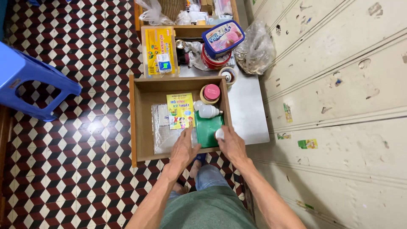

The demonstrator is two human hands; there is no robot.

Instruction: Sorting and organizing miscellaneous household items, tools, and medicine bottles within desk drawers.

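Note:
An open wooden drawer point(140, 123) juts out below me. Inside lie a green plastic box point(207, 127), a white light bulb point(208, 111), a yellow booklet point(180, 110), a clear plastic bag point(163, 135) and a tape roll with a pink lid point(211, 92). My left hand point(185, 148) rests flat on the plastic bag by the green box's left edge, fingers apart. My right hand point(230, 142) grips a small white round object point(219, 134) at the green box's right edge.
A grey metal tabletop point(250, 114) carries a yellow flat box point(159, 51), an ice-cream tub point(223, 37) on a red tin and a crumpled plastic bag point(255, 48). A blue plastic stool point(29, 82) stands left on the patterned tile floor. A scuffed wall point(339, 85) runs along the right.

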